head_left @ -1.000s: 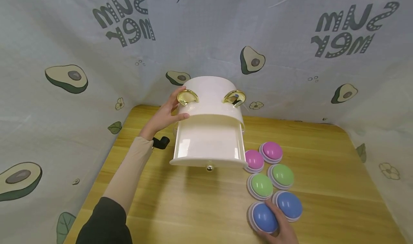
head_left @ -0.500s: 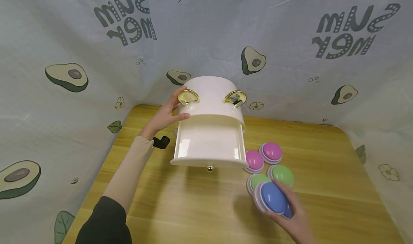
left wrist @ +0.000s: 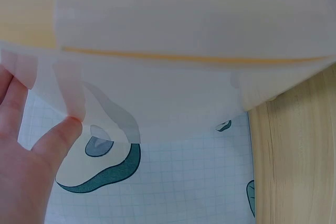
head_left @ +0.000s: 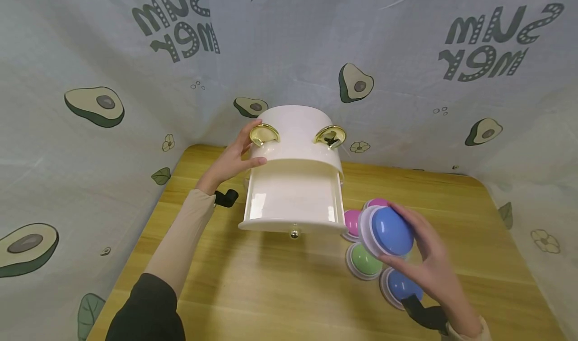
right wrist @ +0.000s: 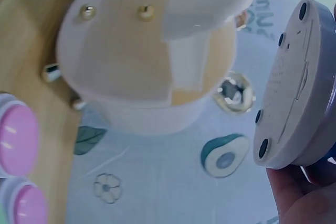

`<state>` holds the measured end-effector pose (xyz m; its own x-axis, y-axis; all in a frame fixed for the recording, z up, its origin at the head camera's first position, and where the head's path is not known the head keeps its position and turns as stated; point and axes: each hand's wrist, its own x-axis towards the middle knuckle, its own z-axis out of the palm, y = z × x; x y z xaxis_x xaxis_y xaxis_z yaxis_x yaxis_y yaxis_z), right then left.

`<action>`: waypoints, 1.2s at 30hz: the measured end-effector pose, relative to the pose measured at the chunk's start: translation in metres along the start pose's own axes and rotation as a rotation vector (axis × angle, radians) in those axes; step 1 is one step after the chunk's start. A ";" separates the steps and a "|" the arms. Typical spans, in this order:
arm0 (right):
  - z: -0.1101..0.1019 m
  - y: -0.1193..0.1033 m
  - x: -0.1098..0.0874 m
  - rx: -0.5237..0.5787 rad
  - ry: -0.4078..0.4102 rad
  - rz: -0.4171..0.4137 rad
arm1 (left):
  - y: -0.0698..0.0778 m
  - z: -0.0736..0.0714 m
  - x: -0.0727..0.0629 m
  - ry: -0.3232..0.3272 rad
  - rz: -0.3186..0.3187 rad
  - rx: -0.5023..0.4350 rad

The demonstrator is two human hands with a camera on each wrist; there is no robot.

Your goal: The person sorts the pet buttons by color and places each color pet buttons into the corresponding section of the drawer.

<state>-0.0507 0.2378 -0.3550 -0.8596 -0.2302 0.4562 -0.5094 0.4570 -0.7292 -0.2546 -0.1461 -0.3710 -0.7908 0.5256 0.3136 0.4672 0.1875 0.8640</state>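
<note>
A white, round-bodied drawer box [head_left: 295,125] with gold ear-shaped trims stands at the back of the table. Its upper drawer [head_left: 293,195], with a gold knob, is pulled out, and nothing lies in it. My left hand [head_left: 230,158] rests against the box's left side, thumb near the front edge, fingers beside the gold ear. To the right of the drawer, my right hand [head_left: 431,253] holds a blue dome push button [head_left: 392,230] tilted in the air between thumb and fingers. The right wrist view shows that button's white underside [right wrist: 286,82] with dark round feet.
On the table, right of the drawer, lie a pink button [head_left: 352,221], a second pink one [head_left: 377,202], a green button [head_left: 367,259] and another blue button [head_left: 404,286]. A second green one is mostly hidden behind the held button. An avocado-print cloth [head_left: 289,45] hangs behind.
My right hand has lifted the blue button off the table and carried it up and away from me, over the other buttons. My left hand and the drawer box stay put.
</note>
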 end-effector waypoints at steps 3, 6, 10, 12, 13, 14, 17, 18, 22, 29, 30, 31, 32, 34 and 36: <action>-0.002 -0.007 0.013 -0.019 -0.028 -0.021 | 0.000 0.000 0.000 -0.002 0.000 0.000; 0.001 -0.014 0.024 -0.028 -0.053 -0.053 | 0.000 0.000 0.001 -0.002 0.002 -0.004; 0.008 -0.019 0.039 -0.033 -0.079 -0.101 | 0.000 0.000 0.002 -0.001 0.004 -0.009; 0.013 -0.020 0.047 -0.034 -0.097 -0.114 | 0.001 0.001 0.002 -0.001 -0.001 -0.006; 0.015 -0.020 0.050 -0.032 -0.103 -0.123 | 0.001 0.001 0.002 0.000 -0.005 -0.005; 0.018 -0.020 0.054 -0.035 -0.108 -0.133 | 0.002 0.001 0.002 0.000 -0.009 -0.004; 0.026 -0.021 0.064 -0.013 -0.132 -0.150 | 0.004 0.002 0.002 -0.001 -0.024 -0.001; 0.029 -0.022 0.067 -0.011 -0.139 -0.155 | 0.005 0.002 0.002 -0.002 -0.029 -0.001; 0.040 -0.023 0.079 -0.017 -0.172 -0.182 | 0.021 0.003 -0.001 -0.012 -0.041 0.000; 0.061 -0.027 0.103 -0.002 -0.228 -0.179 | 0.009 0.001 0.000 0.001 -0.041 0.004; 0.065 -0.028 0.107 0.001 -0.241 -0.174 | 0.005 0.001 0.001 0.004 -0.036 0.007; 0.068 -0.029 0.110 -0.001 -0.253 -0.168 | 0.003 0.001 0.001 0.006 -0.030 0.011; 0.072 -0.030 0.113 -0.007 -0.266 -0.164 | 0.001 0.001 0.001 0.007 -0.024 0.016; 0.079 -0.031 0.120 -0.018 -0.288 -0.161 | -0.001 0.000 0.001 0.008 -0.015 0.024; 0.086 -0.033 0.125 -0.030 -0.314 -0.160 | -0.001 0.000 0.001 0.009 -0.010 0.029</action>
<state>-0.1451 0.1200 -0.3178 -0.7421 -0.5518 0.3804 -0.6409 0.4181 -0.6438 -0.2558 -0.1463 -0.3717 -0.7989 0.5162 0.3087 0.4704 0.2162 0.8556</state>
